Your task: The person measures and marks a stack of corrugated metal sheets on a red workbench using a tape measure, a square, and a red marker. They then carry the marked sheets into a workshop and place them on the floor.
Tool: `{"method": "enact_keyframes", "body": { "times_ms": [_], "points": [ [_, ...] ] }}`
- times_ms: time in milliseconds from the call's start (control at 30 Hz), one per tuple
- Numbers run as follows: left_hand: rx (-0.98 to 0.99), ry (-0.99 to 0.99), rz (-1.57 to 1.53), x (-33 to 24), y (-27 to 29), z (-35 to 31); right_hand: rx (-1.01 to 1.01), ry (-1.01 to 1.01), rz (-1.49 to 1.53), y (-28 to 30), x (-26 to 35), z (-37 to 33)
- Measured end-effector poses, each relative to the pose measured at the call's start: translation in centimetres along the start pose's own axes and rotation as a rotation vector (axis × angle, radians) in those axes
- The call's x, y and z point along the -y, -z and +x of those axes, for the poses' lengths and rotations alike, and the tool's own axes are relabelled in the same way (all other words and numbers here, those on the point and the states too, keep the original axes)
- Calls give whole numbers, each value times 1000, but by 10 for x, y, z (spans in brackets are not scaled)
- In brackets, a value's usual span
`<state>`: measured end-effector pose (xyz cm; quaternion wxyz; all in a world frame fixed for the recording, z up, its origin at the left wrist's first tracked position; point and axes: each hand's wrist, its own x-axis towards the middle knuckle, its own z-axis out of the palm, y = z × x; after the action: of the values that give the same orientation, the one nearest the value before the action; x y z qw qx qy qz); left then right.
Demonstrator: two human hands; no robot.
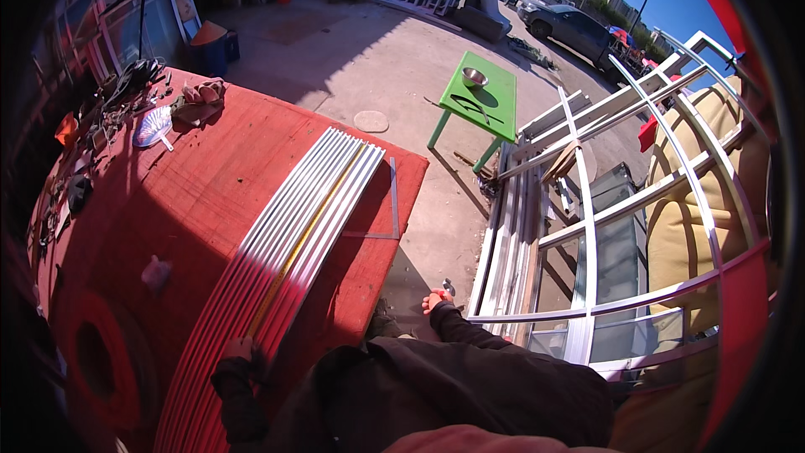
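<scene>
A bundle of long, pale metal profiles (289,218) lies side by side across the red table. Along them runs a thin yellow strip (323,208) that looks like a tape measure's blade. My left hand (241,348) rests on the profiles near the strip's near end, in shade; its fingers are too dark to read. Off the table's right edge, my right hand (436,300) is held low with its fingers curled. A small shiny piece (449,287) shows at its fingertips, too small to name. A metal square (394,201) lies on the table right of the profiles.
The red table (214,159) carries a fan (153,127), gloves (201,99), dark cords and a roll (105,361). Beyond stands a green table (495,109) with a metal bowl (474,78). White metal frames (587,226) lean close on my right, beside stacked profiles (507,235).
</scene>
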<state>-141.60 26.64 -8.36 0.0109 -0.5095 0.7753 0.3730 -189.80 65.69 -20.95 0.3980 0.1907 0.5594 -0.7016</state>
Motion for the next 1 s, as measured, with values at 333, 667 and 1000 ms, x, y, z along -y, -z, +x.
{"method": "enact_keyframes", "body": {
  "times_ms": [333,667,1000],
  "points": [
    [-22,21,-22,9,-3,3,-183,141,-296,-50,1,-33],
    [13,37,-54,-7,2,-2,-172,124,-265,-49,-2,-38],
    [-8,18,-48,-6,3,-2,-306,135,-270,-59,-2,-55]
  ]
}}
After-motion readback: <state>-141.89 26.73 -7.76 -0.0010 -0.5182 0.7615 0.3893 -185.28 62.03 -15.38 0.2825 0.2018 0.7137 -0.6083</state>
